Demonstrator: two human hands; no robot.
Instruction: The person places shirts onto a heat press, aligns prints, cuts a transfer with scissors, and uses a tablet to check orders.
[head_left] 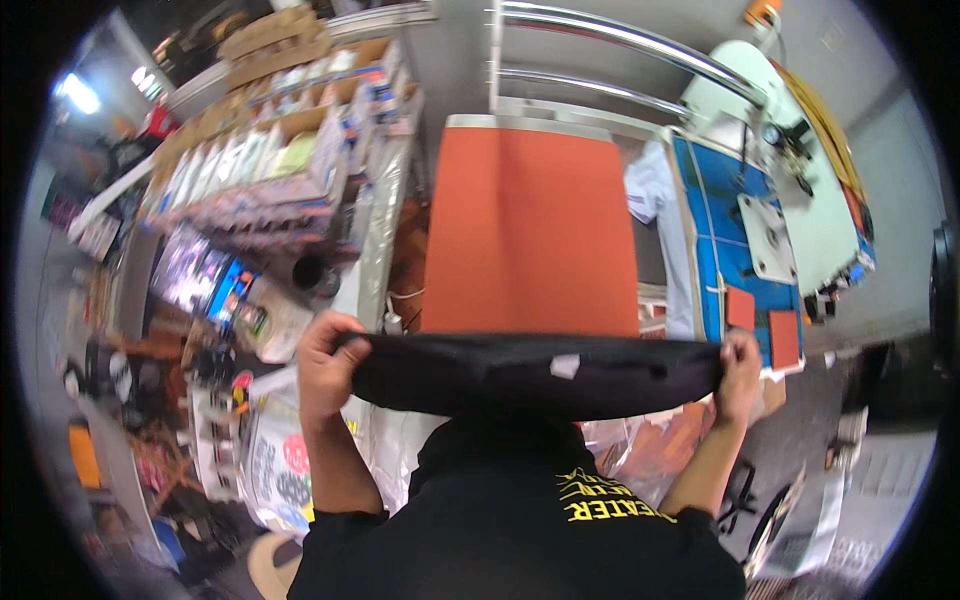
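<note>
A piece of black cloth (470,378), likely a garment, is stretched wide in front of my body. My left hand (324,368) grips its left end, with the thumb folded over the edge. At the opposite end, my right hand (738,376) is closed on the cloth too. A small white tag (565,366) shows on the cloth, right of its middle. Just beyond the cloth lies a long orange-red board (535,230) with a pale far edge; the cloth hides its near end. Whether the cloth touches the board, I cannot tell.
Open cardboard boxes (310,150) with white packets stand at the far left. A blue panel (725,250) on the right carries small orange-red pieces (785,338), beside a white table (825,215). Metal rails (620,40) run behind the board. Clear plastic wrapping (640,450) lies nearer me.
</note>
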